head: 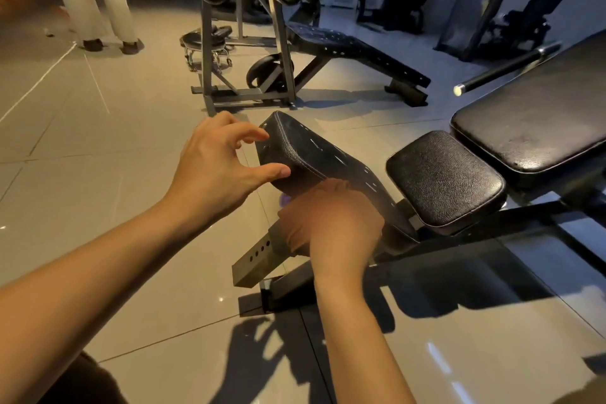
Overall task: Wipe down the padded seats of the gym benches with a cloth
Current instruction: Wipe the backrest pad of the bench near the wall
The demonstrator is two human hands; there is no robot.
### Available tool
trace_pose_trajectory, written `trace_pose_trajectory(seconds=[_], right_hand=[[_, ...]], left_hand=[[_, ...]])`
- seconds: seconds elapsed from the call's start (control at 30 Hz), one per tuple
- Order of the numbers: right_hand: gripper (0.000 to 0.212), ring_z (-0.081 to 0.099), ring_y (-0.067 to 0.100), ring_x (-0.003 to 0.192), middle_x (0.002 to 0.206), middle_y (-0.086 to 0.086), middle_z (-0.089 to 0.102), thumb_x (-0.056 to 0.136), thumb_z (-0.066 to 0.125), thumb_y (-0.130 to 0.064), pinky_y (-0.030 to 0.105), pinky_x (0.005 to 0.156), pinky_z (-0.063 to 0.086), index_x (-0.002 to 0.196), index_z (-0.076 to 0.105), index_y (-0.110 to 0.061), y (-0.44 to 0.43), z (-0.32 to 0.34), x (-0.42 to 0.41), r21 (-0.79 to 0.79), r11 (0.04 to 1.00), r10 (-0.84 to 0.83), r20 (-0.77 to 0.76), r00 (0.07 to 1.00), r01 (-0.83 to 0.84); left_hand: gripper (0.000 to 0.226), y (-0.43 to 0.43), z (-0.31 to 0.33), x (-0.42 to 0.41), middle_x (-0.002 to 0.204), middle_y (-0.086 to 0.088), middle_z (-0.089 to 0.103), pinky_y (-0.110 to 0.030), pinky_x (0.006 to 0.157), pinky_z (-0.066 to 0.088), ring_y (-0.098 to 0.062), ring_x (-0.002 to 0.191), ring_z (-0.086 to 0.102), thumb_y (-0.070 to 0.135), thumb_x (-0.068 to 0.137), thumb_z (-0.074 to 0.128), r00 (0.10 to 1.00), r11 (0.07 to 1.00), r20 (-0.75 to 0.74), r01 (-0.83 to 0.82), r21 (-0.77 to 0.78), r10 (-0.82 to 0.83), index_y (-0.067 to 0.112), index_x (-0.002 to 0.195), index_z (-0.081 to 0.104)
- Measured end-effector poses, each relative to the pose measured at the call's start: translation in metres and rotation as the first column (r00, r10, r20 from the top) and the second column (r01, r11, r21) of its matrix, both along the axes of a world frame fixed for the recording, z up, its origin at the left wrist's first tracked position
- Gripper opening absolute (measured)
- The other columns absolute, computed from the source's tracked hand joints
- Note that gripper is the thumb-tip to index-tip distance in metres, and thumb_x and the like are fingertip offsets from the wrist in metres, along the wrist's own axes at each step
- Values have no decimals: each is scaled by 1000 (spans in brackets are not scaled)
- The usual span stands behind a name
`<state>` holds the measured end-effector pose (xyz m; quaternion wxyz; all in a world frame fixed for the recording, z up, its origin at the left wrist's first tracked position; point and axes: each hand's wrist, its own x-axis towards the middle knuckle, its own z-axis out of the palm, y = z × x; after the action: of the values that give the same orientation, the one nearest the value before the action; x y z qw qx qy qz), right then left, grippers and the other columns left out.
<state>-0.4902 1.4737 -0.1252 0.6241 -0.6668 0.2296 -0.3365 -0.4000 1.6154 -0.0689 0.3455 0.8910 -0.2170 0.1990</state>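
The padded seat [314, 154] slants up from the bench frame [255, 261], its long axis rising away to the left, my left hand [219, 164] pinching its raised end wide, while my blurred right hand [331, 223] shows a grip I cannot tell.

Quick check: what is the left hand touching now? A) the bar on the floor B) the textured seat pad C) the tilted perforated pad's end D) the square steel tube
C: the left hand has its thumb on the end of the tilted perforated pad.
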Motion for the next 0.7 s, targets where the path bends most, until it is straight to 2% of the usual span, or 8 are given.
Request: trace_pose_trajectory(seconds=[0.1, 0.23, 0.37, 0.47, 0.57, 0.7], right_hand=[[12, 66, 5, 70, 72, -4, 67, 95, 67, -20, 17, 62, 54, 83, 68, -17, -3, 1, -2, -27, 1000, -10, -26, 1000, 9], [14, 68, 14, 73, 72, -3, 67, 94, 67, -18, 30, 68, 60, 81, 69, -22, -13, -13, -4, 57, 995, -78, -67, 995, 81], [17, 64, 12, 72, 72, -2, 64, 95, 68, -24, 22, 64, 56, 79, 66, -19, 5, 3, 6, -88, 996, 4, -18, 1000, -5], [15, 65, 4, 69, 71, -5, 66, 95, 69, -22, 17, 62, 53, 81, 69, -18, -2, -4, 1, -50, 999, -14, -21, 1000, 13], [14, 66, 6, 70, 72, -3, 67, 95, 69, -21, 22, 64, 55, 81, 69, -19, -4, -9, -1, 2, 999, -31, -35, 999, 32], [18, 63, 13, 76, 71, -5, 62, 95, 68, -28, 26, 65, 55, 78, 65, -21, 9, 3, 11, -107, 994, 21, -24, 999, -23]], left_hand=[[62, -1, 0, -1, 111, 7, 55, -38, 87, 48, -16, 109, 51, 62, 69, 77, 1000, 1000, 5, 0, -4, 0, 28, 119, 69], [60, -1, 1, -3, 111, 7, 55, -44, 88, 51, -17, 110, 51, 63, 70, 76, 1000, 1000, -3, 3, -6, -3, 28, 118, 69], [57, -6, 1, -6, 112, 5, 55, -45, 88, 52, -18, 110, 52, 58, 72, 77, 1000, 1000, 0, 6, 0, -6, 26, 119, 69], [58, -4, 1, -5, 112, 6, 55, -45, 88, 52, -18, 110, 52, 61, 72, 75, 1000, 1000, -6, 3, 2, -3, 26, 118, 69], [58, -2, 0, -5, 112, 7, 54, -46, 88, 53, -18, 110, 52, 63, 72, 73, 1000, 1000, -19, -7, 7, 7, 28, 118, 69], [54, -6, 0, -8, 109, 7, 54, -48, 89, 52, -18, 108, 52, 59, 76, 75, 1000, 1000, 18, -5, 19, 4, 27, 120, 69]])
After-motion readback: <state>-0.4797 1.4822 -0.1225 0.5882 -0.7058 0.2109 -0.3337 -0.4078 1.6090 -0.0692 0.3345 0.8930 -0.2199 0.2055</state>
